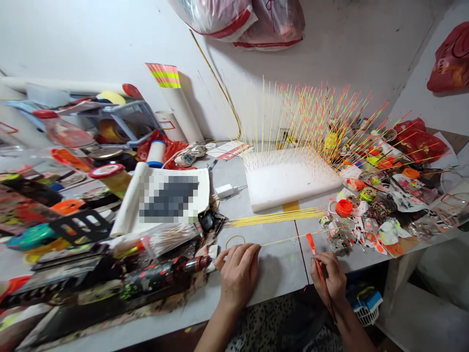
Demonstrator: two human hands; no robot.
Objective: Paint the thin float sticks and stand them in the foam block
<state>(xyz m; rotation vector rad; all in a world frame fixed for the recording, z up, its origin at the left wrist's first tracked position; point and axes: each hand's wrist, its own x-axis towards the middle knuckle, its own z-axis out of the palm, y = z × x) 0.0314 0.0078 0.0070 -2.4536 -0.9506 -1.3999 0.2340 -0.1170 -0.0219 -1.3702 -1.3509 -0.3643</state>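
My left hand [238, 271] rests on the grey table [278, 264], its fingertips pinched on the near end of a thin yellow stick [293, 238] that runs right across the table. My right hand [330, 278] is closed round an orange-red brush [313, 249], its tip close to the stick. Just beyond lies a bundle of yellow sticks [274, 217]. Behind that a white foam block [289, 183] holds several upright yellow and red-tipped sticks [304, 122].
Paint pots, an orange cap [343, 207] and paint-stained scraps crowd the right side. Left are a notebook [164, 198], a bag of thin sticks [168, 237], spools and paint-splattered tools. Red plastic bags [238, 17] hang on the wall. A small basket [366, 305] sits under the table edge.
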